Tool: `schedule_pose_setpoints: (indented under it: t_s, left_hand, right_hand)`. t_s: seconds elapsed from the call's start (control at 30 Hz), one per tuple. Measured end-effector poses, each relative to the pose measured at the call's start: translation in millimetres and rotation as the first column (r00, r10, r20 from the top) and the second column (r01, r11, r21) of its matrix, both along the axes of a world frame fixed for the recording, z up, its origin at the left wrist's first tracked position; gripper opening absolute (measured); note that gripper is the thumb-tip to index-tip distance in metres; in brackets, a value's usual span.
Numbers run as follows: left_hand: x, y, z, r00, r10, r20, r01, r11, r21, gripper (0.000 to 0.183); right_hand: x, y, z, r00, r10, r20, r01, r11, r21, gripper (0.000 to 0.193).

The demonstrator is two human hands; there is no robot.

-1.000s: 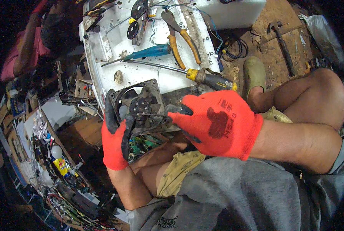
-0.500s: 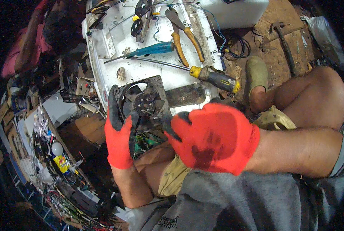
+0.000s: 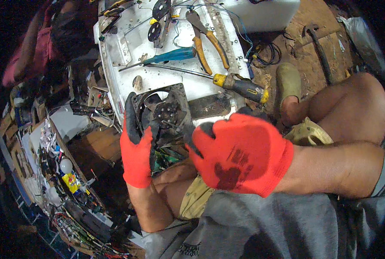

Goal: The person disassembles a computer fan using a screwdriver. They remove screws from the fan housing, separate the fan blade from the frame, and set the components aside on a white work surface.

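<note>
A square black cooling fan, dusty, with a round hub and blades inside its frame, is held up in front of me over the near end of a white panel. My left hand, in a red glove with dark fingers, grips the frame's left side, thumb toward me. My right hand, gloved alike, is curled with its fingertips at the frame's lower right corner; the palm side is hidden. Beyond the fan lie a blue-handled screwdriver, a yellow-and-black screwdriver and orange-handled pliers.
A hammer and coiled wires lie on the wooden boards to the right, near my foot. A box of mixed scrap stands at the left. Another person's arm and pink sleeve show at the far left.
The fan and my hands have shifted very slightly to the right in the picture, the fan tilting a little. The grip looks the same.
</note>
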State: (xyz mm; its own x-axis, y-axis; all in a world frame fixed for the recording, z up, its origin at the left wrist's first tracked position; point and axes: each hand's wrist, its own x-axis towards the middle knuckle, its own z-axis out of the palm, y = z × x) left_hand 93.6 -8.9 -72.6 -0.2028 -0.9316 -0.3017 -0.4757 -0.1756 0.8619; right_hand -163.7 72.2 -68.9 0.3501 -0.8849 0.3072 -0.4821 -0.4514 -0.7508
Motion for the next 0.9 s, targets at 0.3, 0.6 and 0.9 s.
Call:
schedule_pose_setpoints:
  t_s: [0.3,0.6,0.9]
  left_hand:
    - [5,-3,1,0.993,0.074,-0.089,-0.064,0.992,0.111,0.068]
    - [8,-5,-4,0.997,0.019,-0.072,-0.011,0.994,0.110,0.070]
    - [21,-3,-5,0.992,0.074,0.101,-0.083,0.992,0.090,0.060]
  right_hand:
    - [-29,-25,-13,0.998,-0.042,0.046,0.023,0.936,0.351,0.038]
    - [-29,-10,-6,0.978,0.038,-0.205,0.007,0.977,0.213,0.047]
    - [-25,-10,-8,0.976,0.068,-0.208,-0.034,0.986,0.163,0.055]
